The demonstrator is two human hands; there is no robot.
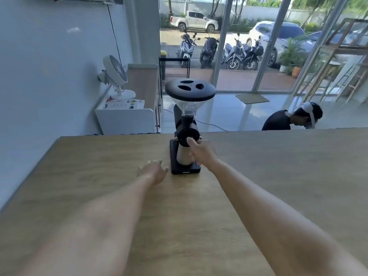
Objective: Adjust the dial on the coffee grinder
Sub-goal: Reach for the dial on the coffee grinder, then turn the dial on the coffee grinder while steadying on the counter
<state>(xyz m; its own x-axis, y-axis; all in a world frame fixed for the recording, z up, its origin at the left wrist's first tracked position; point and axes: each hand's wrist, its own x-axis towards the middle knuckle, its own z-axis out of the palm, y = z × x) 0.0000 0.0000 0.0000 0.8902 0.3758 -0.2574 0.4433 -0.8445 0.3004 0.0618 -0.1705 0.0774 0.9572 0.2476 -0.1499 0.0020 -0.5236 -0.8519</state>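
Note:
A black coffee grinder (pixel 185 168) stands upright on the wooden counter (pixel 258 166), with a clear funnel hopper under a black lid (pixel 190 90). Its round black dial (pixel 186 136) faces me at mid height. My right hand (pixel 200 151) reaches in from the right; the thumb tip touches the dial's lower right edge, and the other fingers are blurred beside the steel cup below. My left hand (pixel 152 170) lies palm down on the counter just left of the grinder's base, fingers spread, holding nothing.
The counter's far edge runs right behind the grinder. Beyond it a person (pixel 292 120) bends low at the right. A white fan (pixel 115 76) and books sit on a white cabinet at the left. Glass doors face parked motorbikes and cars.

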